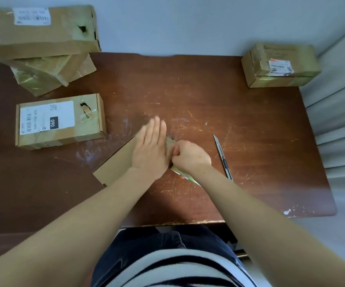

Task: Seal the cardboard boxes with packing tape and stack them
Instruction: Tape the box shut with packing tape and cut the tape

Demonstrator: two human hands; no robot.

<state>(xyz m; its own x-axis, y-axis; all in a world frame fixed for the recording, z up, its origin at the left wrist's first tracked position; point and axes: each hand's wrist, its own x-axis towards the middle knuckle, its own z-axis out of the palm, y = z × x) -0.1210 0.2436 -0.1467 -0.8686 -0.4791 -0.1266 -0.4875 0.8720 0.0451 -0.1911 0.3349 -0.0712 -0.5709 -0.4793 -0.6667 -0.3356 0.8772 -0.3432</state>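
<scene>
Desk (229, 90): one knife (222, 156); left hand (150, 148) flat on one box (115, 166), right hand (190, 156) pinching tape (185, 176).

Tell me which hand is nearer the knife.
Right. The right hand, pinching tape, is just left of the knife; the left hand lies flat on the box, farther left.

Scratched reddish-brown wooden table (229, 104) is carrying:
- plain flat cardboard box (115, 164), lying near the centre, shiny strip of clear packing tape (186, 176) trailing off its right end;
- flat white-labelled cardboard box (84, 125), lying at the left;
- uneven stack of taped cardboard boxes (37, 83), sitting in the far left corner;
- small taped cardboard box (281, 67), sitting in the far right corner;
- slim silver utility knife (222, 156), lying right of centre.
</scene>
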